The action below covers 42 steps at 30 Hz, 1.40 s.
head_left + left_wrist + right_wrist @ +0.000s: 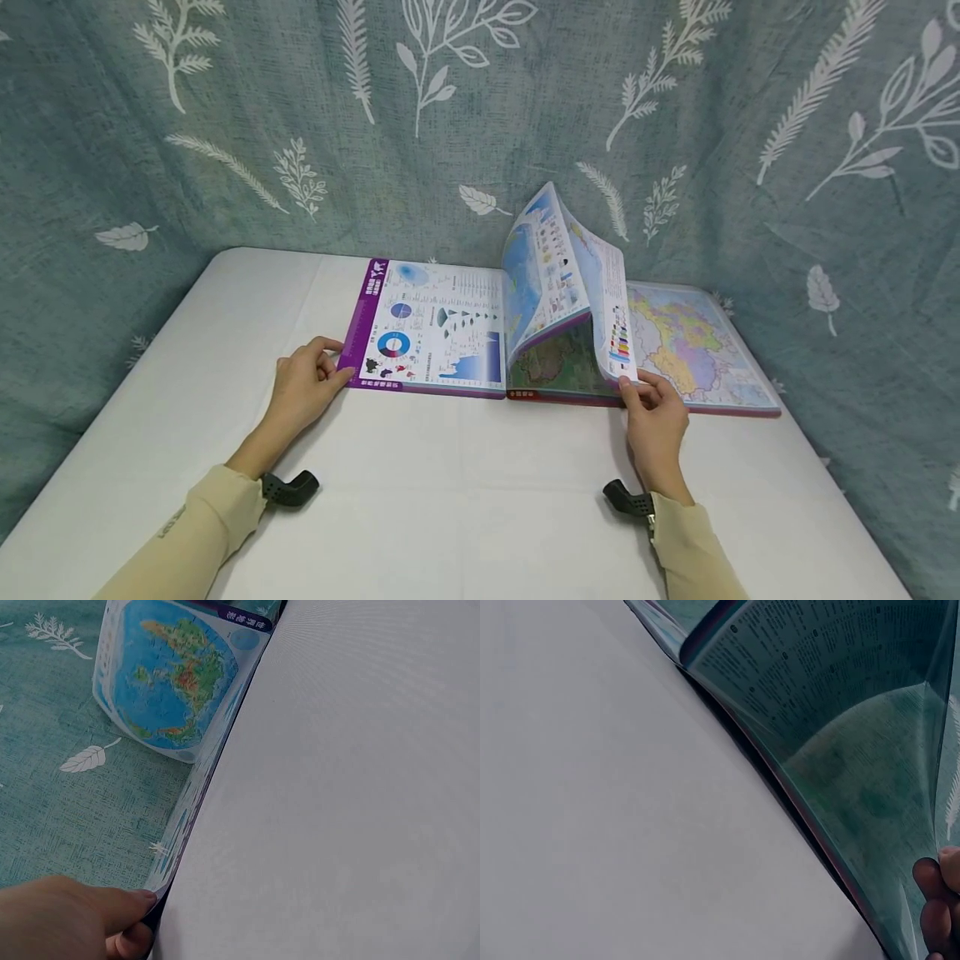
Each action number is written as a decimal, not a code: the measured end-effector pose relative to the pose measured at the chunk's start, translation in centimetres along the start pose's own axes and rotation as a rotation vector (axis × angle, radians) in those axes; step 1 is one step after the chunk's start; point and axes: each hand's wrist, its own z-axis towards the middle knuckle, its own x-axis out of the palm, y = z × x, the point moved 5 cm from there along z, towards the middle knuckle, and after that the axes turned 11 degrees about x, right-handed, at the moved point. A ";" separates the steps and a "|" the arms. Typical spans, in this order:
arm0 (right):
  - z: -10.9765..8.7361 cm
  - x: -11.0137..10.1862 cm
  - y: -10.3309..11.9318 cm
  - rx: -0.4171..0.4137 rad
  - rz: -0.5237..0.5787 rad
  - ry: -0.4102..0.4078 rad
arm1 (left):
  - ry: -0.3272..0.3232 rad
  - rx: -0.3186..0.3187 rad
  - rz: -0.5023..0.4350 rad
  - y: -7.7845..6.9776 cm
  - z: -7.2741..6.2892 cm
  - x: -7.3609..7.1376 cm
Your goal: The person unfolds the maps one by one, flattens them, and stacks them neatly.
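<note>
A glossy map booklet [431,333] lies spread on the white table, its left page full of charts with a purple border. My left hand [303,383] pinches that page's lower left corner, thumb on top and fingers underneath, as the left wrist view also shows. Near the middle, several pages stand up in a tent shape, including a blue world map page [176,675]. My right hand [657,417] pinches the lower corner of a raised page [611,308]. Under the raised pages shows a dark green map [562,367]; farther right lies a multicoloured map [678,346].
The white table [450,500] extends in front of the booklet. A green-blue cloth with white leaf prints [480,125] hangs behind and beside the table, close to the raised pages. Black wrist devices [291,489] sit on both arms.
</note>
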 end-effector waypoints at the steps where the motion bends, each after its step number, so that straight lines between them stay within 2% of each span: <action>1: 0.2 -0.2 -0.1 0.001 -0.001 -0.009 | 0.000 -0.002 0.002 0.0 0.0 0.0; 6: 0.9 -1.0 -0.5 0.014 -0.004 -0.029 | 0.003 -0.006 0.002 0.1 0.0 -0.1; 18: 2.4 -3.6 -1.8 0.116 -0.001 -0.071 | 0.010 -0.007 0.004 -0.1 0.1 -0.1; 27: 3.7 -5.9 -3.0 0.187 0.080 -0.121 | 0.015 -0.016 -0.006 0.0 0.0 -0.1; 32: 4.4 -7.4 -3.8 0.225 0.077 -0.139 | 0.009 -0.011 -0.002 0.1 0.1 0.1; 42: 5.8 -9.2 -4.8 0.297 0.264 -0.119 | 0.012 -0.012 0.008 0.3 0.1 0.2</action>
